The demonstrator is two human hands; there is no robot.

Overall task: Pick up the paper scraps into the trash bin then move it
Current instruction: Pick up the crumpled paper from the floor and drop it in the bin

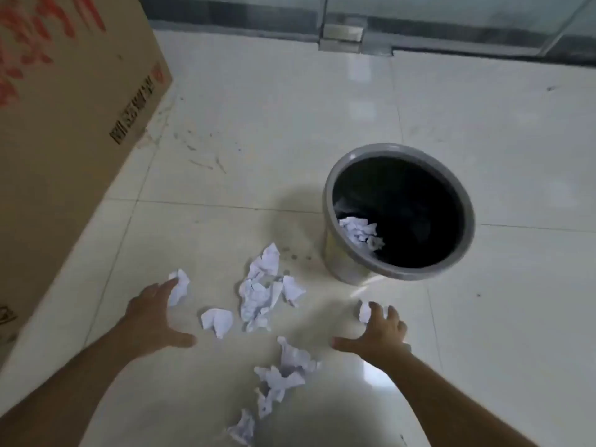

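Note:
A grey round trash bin (pixel 332 191) stands on the tiled floor, with one crumpled white scrap (pixel 361 232) inside against its left wall. Several white paper scraps lie on the floor in front of it: a big cluster (pixel 261 285), a piece (pixel 217 321) to its left, and a string of pieces (pixel 283 372) nearer me. My left hand (pixel 151 321) is spread, fingertips touching a scrap (pixel 180 285). My right hand (pixel 377 333) is spread too, fingers over a small scrap (pixel 365 311) just below the bin. Neither hand grips anything.
A large cardboard box (pixel 64 124) with red print stands on the left, close to my left arm. A glass door with a metal floor fitting (pixel 343 37) runs along the back. Pale glossy tiles (pixel 500 156) stretch to the right of the bin.

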